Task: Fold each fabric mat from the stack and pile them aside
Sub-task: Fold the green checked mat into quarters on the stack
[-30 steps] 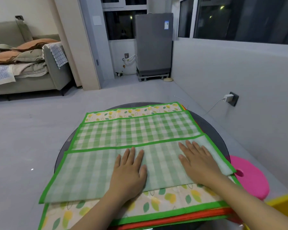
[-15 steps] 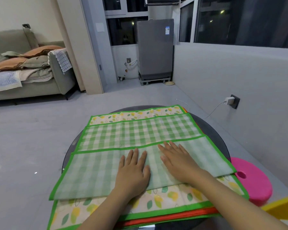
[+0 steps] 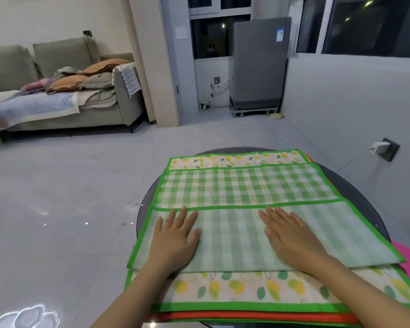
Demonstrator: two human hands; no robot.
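Two flat, spread hands are pressing the checked mat point(image 3: 246, 185)'s folded flap on top of the stack point(image 3: 258, 314): left hand point(image 3: 175, 242) nearer its left end, right hand point(image 3: 291, 240) right of centre, long axis running left-right.

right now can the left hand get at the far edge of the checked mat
Probably yes. The left hand lies flat on the folded flap of the checked mat, and nothing stands between it and the far edge; a forward stretch should do.

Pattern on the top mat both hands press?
Green-and-white gingham fabric mat, bright green border; head view.
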